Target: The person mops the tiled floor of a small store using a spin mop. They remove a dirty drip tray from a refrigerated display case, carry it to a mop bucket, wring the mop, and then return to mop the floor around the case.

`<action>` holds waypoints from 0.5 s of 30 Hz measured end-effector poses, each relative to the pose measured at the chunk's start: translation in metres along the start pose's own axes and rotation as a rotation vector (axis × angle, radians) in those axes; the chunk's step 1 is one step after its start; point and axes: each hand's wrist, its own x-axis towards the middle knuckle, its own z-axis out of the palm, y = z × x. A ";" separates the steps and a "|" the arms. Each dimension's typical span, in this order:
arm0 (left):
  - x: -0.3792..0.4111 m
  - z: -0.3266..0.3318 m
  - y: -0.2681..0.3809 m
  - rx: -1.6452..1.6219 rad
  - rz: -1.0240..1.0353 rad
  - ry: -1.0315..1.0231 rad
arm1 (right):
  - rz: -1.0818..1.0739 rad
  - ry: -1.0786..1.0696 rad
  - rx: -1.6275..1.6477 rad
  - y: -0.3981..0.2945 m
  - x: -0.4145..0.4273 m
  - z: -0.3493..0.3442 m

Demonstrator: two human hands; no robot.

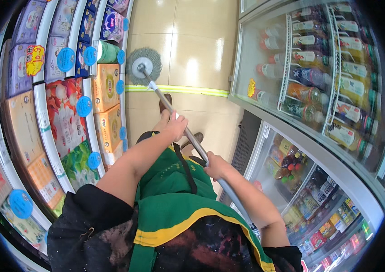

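A round string mop head (144, 66), grey with a pale disc at its centre, lies flat on the tiled floor against the foot of the left shelves. Its metal handle (195, 144) slants from there down to the right, past my body. My left hand (177, 126) grips the handle at its middle, above one brown shoe. Further along the pole, closer to my body, my right hand (215, 165) is closed around it near the grey lower section. A green apron (178, 200) with yellow trim covers my front.
Shelves on the left hold tissue packs (106, 87) with round blue tags. On the right stand glass-door drinks coolers (263, 102) full of bottles. A yellow-green floor strip (178, 90) crosses the aisle between them, just below the mop head. My feet stand behind the strip.
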 end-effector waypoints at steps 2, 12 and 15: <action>-0.011 0.008 0.025 -0.034 -0.005 0.069 | -0.012 0.007 -0.014 0.023 -0.005 0.014; 0.058 0.096 0.184 0.008 0.264 0.131 | 0.126 0.227 0.518 0.198 -0.062 0.088; 0.065 0.112 0.237 0.085 0.417 0.031 | 0.136 0.263 0.627 0.229 -0.090 0.112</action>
